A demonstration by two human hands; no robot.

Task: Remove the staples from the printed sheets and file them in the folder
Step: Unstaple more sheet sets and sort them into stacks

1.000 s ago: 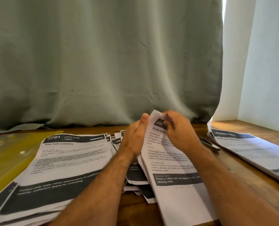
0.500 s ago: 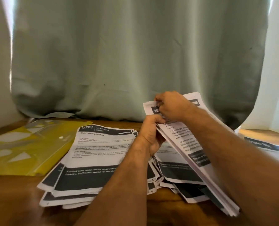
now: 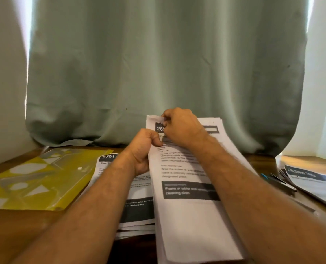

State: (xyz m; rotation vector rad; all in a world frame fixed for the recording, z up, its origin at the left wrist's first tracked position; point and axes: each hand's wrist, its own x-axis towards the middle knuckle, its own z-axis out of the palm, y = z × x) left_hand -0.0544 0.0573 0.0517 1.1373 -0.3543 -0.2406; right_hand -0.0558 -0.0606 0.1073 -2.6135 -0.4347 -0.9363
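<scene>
I hold a stapled set of printed sheets (image 3: 188,212) tilted up above the wooden table (image 3: 10,229). My left hand (image 3: 143,149) grips the set's left edge with curled fingers. My right hand (image 3: 181,126) pinches the top left corner of the front sheet, by the dark "265" header. The staple itself is hidden under my fingers. A pile of more printed sheets (image 3: 135,210), headed "2701", lies under my left forearm. The yellow translucent folder (image 3: 38,180) lies flat at the left.
A second stack of printed sheets (image 3: 314,185) lies at the right edge, with a dark tool with a blue tip (image 3: 278,181) beside it. A green curtain (image 3: 158,73) hangs behind the table.
The view swung, first left, then partly back. Both hands lifted the stapled set off the pile and brought it nearer. My right hand moved up to its top left corner.
</scene>
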